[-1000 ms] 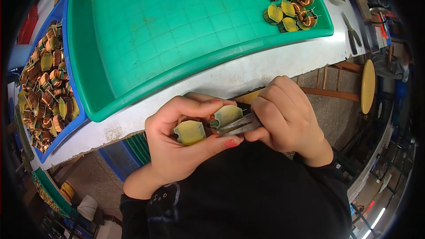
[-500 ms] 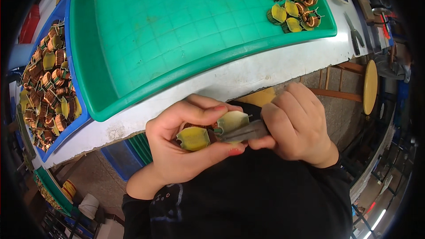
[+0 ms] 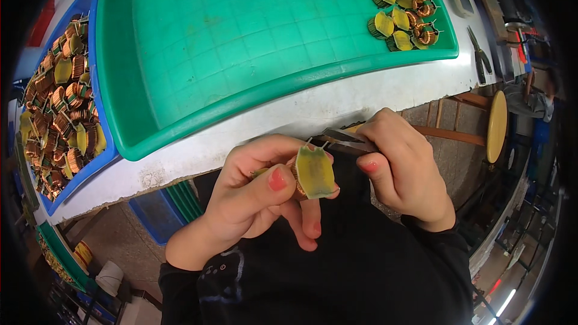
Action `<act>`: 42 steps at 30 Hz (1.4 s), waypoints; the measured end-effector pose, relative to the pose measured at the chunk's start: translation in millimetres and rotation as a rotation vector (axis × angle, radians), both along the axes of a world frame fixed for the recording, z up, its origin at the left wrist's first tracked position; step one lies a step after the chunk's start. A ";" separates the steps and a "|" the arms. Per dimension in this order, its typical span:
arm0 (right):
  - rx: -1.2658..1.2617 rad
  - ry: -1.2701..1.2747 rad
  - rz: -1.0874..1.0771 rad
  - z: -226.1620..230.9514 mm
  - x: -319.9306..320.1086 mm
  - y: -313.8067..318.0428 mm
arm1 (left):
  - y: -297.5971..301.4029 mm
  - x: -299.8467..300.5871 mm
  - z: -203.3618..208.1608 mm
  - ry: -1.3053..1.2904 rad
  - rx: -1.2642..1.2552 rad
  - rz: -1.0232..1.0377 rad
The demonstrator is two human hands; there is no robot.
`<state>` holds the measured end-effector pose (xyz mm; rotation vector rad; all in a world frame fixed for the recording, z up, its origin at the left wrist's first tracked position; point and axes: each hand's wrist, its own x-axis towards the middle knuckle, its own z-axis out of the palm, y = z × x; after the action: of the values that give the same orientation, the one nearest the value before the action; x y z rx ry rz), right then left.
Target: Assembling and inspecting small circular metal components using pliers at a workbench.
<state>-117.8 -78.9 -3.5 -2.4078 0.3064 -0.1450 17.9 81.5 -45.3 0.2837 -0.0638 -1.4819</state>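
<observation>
My left hand pinches a copper-wound ring coil between thumb and fingers. Its yellow plate faces up, and thin wire leads stick out at the far edge. A yellow bit behind the thumb looks like part of a second coil, mostly hidden by the hand. In my right hand are small metal pliers, whose jaws reach over close to the leads. Whether the jaws touch a lead, I cannot tell.
Beyond my hands, a large green tray holds several coils at its right end. A blue bin heaped with coils stands at the left. Another pair of pliers lies right of the tray, near a yellow stool.
The left hand has turned the coil so its leads point away from me, and the second coil is now mostly hidden. The pliers have moved from between the coils to the far side.
</observation>
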 end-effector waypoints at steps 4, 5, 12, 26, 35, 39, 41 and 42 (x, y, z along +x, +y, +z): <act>-0.003 0.008 0.053 -1.4 0.7 1.4 | 1.2 -0.1 1.4 -0.019 0.025 -0.031; -0.004 0.010 0.054 -1.4 1.0 1.5 | 1.1 0.1 1.4 -0.017 0.024 -0.030; 0.019 -0.024 0.084 -1.1 3.0 3.1 | 0.9 1.0 2.5 -0.027 0.023 -0.050; 0.040 -0.009 0.085 0.4 0.9 6.6 | 3.0 5.5 5.5 -0.168 0.077 -0.130; -0.164 0.033 0.061 -0.6 -1.0 10.3 | 1.1 6.5 12.9 -0.002 0.160 -0.124; -0.171 0.000 0.022 -9.1 -0.5 10.4 | 0.3 -5.0 17.6 -0.314 0.222 0.197; -0.165 -0.004 0.023 -11.2 0.9 11.4 | 1.9 -10.0 13.9 -0.367 0.204 0.242; -0.150 -0.012 0.012 -11.9 1.5 12.1 | 2.5 -12.6 10.8 -0.426 0.194 0.275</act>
<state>-116.3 -66.8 -15.4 -2.5561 0.2838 -0.1827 5.3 84.0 -34.4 0.7344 -0.2149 -1.1361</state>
